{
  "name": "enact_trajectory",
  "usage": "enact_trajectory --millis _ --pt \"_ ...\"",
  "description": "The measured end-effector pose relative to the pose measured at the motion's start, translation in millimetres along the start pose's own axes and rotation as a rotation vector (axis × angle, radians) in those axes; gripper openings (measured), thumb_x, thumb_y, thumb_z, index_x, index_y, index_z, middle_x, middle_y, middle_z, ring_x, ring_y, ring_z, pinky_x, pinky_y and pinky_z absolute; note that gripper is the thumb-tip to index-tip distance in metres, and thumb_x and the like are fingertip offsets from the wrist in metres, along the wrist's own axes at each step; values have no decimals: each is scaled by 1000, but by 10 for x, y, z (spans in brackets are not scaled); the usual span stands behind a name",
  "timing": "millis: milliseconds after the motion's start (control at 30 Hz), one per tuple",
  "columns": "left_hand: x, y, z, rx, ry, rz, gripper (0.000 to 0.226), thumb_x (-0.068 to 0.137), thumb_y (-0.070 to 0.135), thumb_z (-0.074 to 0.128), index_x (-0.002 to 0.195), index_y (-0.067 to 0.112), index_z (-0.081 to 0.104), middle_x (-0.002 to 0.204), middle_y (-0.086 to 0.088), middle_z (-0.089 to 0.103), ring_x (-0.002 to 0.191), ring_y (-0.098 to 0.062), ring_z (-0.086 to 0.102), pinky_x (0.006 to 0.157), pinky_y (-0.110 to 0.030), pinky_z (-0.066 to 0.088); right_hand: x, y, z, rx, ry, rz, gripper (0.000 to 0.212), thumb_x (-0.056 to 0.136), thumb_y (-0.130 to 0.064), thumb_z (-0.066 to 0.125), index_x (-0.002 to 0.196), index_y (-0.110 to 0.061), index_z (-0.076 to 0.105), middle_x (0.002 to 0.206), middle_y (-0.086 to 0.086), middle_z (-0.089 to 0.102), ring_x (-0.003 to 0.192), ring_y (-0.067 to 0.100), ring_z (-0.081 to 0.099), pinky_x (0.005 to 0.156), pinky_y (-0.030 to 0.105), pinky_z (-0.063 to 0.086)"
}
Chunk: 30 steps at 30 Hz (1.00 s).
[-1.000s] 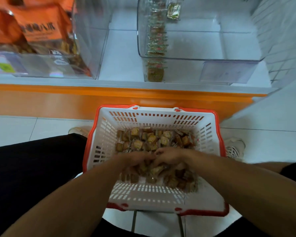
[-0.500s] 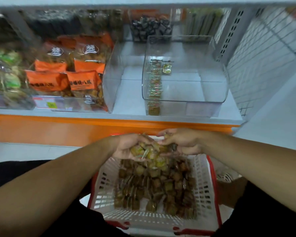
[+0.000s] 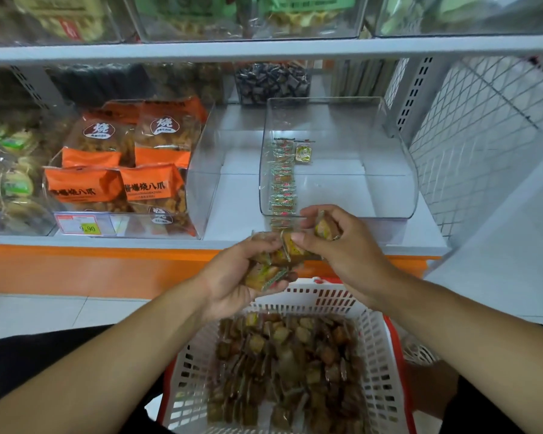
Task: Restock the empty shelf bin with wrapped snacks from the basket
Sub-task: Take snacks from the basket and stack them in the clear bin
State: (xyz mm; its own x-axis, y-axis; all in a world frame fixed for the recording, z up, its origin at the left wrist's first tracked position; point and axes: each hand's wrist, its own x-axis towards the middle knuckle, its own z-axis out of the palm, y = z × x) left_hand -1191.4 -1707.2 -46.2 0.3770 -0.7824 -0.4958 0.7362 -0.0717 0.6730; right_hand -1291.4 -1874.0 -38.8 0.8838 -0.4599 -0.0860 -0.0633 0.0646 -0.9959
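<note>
A clear shelf bin (image 3: 386, 183) stands on the lower shelf, with a row of small wrapped snacks (image 3: 283, 180) along its left wall and bare floor beside them. Just in front of the bin's lip, my left hand (image 3: 232, 277) cups a bunch of brown wrapped snacks (image 3: 265, 272). My right hand (image 3: 342, 245) grips more of these snacks, thumb and fingers curled round them. Below my hands, the white basket with a red rim (image 3: 380, 371) holds several more wrapped snacks (image 3: 289, 371).
A neighbouring clear bin (image 3: 201, 195) holds orange snack bags (image 3: 85, 186) at the left. An orange shelf front (image 3: 91, 270) runs below. A white wire grid panel (image 3: 483, 136) closes the right side. An upper shelf (image 3: 264, 50) carries more bins.
Both hands dug into the basket, scooped up a bunch of wrapped snacks and lifted them up to the front lip of the clear bin. The view tilted upward.
</note>
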Motion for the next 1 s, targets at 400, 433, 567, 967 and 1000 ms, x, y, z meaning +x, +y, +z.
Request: enact_trajectory --millis 400,433,567,967,1000 --pt "42 95 154 44 77 231 50 75 12 77 123 3 64 106 -23 73 81 -26 73 53 -28 58 100 -248 -135 -139 -173 24 53 92 -13 70 131 -46 59 140 -15 60 124 0 57 108 32 46" --pt "45 114 153 29 86 236 46 75 10 76 120 5 66 103 -22 74 79 -26 73 52 -27 57 114 -289 -189 -164 -170 45 57 92 -11 68 134 -47 56 143 -13 57 123 -2 56 109 32 44" --pt "42 173 140 4 106 280 44 72 14 73 115 8 66 97 -19 76 79 -27 74 49 -27 57 120 -449 -322 -505 29 -136 48 92 -31 69 129 -48 45 124 -13 69 105 4 69 98 41 54" --pt "48 148 144 142 99 414 52 68 20 82 116 9 64 95 -20 72 81 -29 70 57 -32 55 127 -555 -184 -60 -160 46 44 66 -30 85 109 -29 76 102 6 70 71 17 71 58 22 54" --pt "44 154 144 147 110 417 54 67 21 83 116 9 64 96 -20 72 82 -30 71 57 -33 56 140 -555 -194 -58 -155 55 41 69 -27 85 109 -31 76 107 8 68 76 17 72 62 22 55"
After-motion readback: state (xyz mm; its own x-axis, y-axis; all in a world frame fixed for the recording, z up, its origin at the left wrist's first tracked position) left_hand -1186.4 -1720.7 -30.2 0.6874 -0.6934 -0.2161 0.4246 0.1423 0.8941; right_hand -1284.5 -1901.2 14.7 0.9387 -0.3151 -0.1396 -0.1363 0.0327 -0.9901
